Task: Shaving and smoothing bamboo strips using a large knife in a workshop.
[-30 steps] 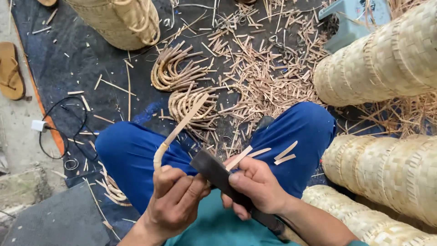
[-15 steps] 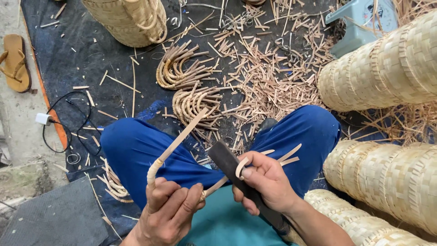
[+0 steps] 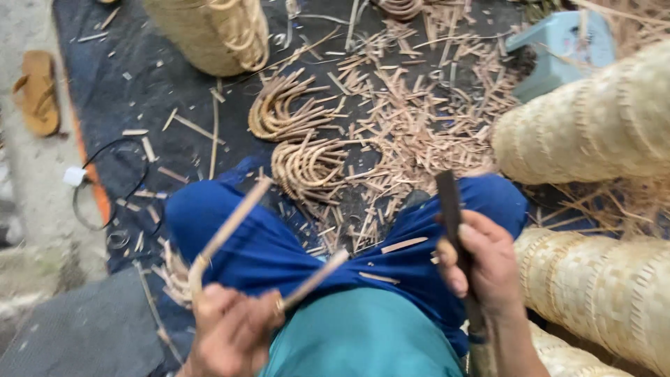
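Head view, looking down at a seated person w/ crossed legs in blue trousers and a teal shirt. Left hand, bottom-left of centre, is closed round the bend of a thin tan bent cane strip; one leg of the strip runs up and right over the left thigh, the other shorter leg sticks out right, over the lap; motion-blurred, so exact finger placement can't be told. Right hand, well apart from the left, over the right thigh, is fisted round a long dark flat-bladed knife; blade points up and away from the body, handle runs down past the wrist. Blade and strip not touching. A few short pale cut slivers lie on the trousers betw. the hands. On the dark ground mat ahead of the knees: two bundles of curved tan cane hoops, one just behind the other, and right of them a broad scatter of short cane offcuts. Top left-centre, a woven tan basket w/ cane loops hanging on its side. Right edge: stacks of woven pale bamboo baskets lying on their sides, upper stack and lower stack beside the right knee. Top right, light-blue plastic stool. Far left, on bare concrete, a brown sandal; below it a black cable loop w/ a white plug at the mat's orange edge.
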